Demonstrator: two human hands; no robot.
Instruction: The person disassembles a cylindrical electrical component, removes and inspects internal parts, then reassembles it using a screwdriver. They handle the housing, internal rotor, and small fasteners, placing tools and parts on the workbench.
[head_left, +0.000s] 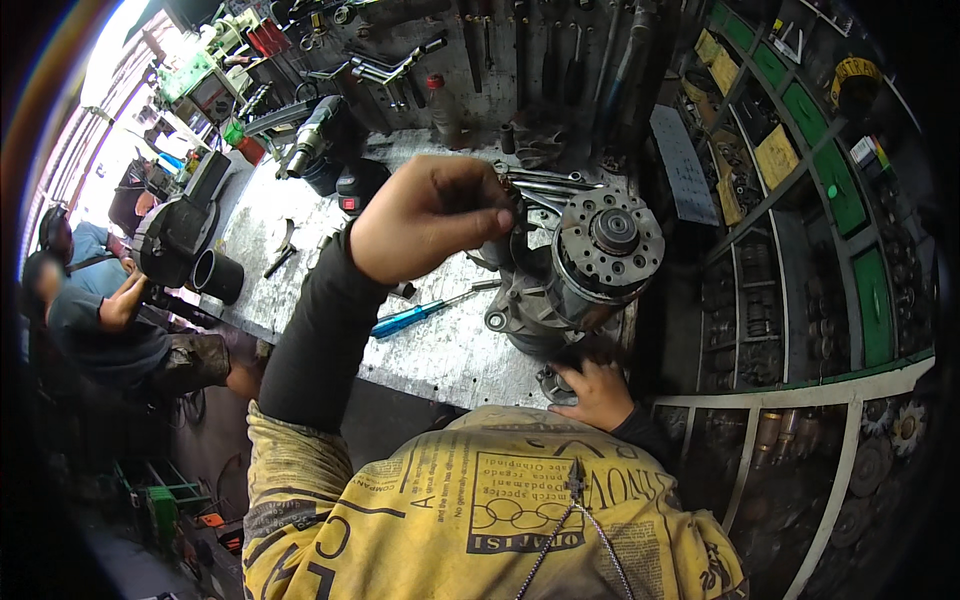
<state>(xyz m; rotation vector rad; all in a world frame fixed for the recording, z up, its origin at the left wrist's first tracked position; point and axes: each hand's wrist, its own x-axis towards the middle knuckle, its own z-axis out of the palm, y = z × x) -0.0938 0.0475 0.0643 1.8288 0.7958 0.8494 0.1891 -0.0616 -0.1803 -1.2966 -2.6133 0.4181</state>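
Note:
A metal machine assembly (540, 305) stands on the worktable, topped by a round disc (637, 241) with a ring of holes and a central hub. My left hand (432, 218) is raised beside it on the left, thumb and fingers pinched together. A small dark thing shows at those fingertips, too unclear to name. Low at the assembly's near side, my right hand (598, 394) has its fingers apart, touching a small round metal part (553, 384) by the table edge. Some of its fingertips are hidden in shadow. A blue-handled screwdriver (408, 319) lies left of the assembly.
Several wrenches (545, 180) lie behind the assembly. A power tool (318, 135), a plastic bottle (440, 105) and a black cylinder (217, 277) stand on the worktable (450, 360). Shelving (790, 385) with parts rises at right. Two people (95, 290) are at far left.

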